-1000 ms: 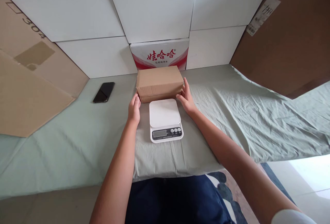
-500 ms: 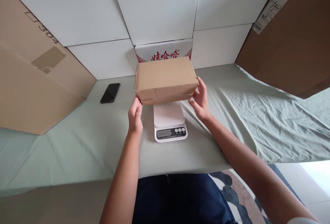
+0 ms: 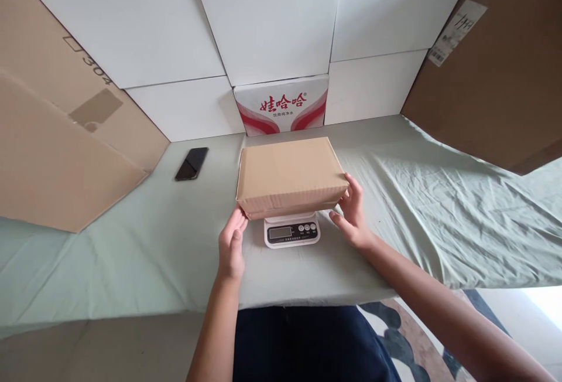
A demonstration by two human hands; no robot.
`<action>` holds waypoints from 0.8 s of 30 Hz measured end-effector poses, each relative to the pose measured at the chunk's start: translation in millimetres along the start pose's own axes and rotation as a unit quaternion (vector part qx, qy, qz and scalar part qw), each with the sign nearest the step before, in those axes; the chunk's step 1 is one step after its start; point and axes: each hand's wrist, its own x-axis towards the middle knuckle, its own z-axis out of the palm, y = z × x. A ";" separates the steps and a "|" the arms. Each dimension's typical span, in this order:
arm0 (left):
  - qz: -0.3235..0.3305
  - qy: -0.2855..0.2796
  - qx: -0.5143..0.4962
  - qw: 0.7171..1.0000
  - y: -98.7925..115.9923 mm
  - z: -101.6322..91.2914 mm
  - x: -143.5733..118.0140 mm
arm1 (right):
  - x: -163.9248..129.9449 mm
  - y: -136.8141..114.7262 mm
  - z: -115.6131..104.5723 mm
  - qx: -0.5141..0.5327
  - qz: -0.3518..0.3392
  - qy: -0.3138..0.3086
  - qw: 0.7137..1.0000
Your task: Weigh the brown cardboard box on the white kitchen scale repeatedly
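Observation:
A brown cardboard box (image 3: pixel 290 168) lies flat over the white kitchen scale (image 3: pixel 293 242), covering most of its platform; whether it rests fully on the scale I cannot tell. The scale's display and round buttons show in front of the box. My left hand (image 3: pixel 232 241) holds the box at its near left corner, fingertips hidden under the edge. At the right end, my right hand (image 3: pixel 352 212) has its fingers curled around the near corner, thumb apart from the front face.
A black phone (image 3: pixel 192 163) lies on the green cloth (image 3: pixel 132 253) to the left. Large cardboard panels stand at the left (image 3: pixel 65 136) and right (image 3: pixel 483 77). Behind, white boxes (image 3: pixel 272 30) and a red-and-white printed carton (image 3: pixel 283 106) form a wall.
Both hands have lowered the cardboard box toward me, down over the scale's platform. The printed carton behind now shows fully. The view has tilted slightly.

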 end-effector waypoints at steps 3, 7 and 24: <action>-0.007 -0.003 0.002 1.000 -1.5 -0.5 1.7 | 2.0 -1.7 0.7 -0.002 0.009 0.009 1.000; 0.000 0.003 -0.004 1.000 -3.6 -1.6 2.3 | 2.4 -2.4 0.9 -0.002 0.005 0.011 1.000; 0.032 0.018 0.012 0.999 -0.7 -1.2 2.7 | 7.1 -3.1 -1.2 0.000 -0.002 0.002 1.000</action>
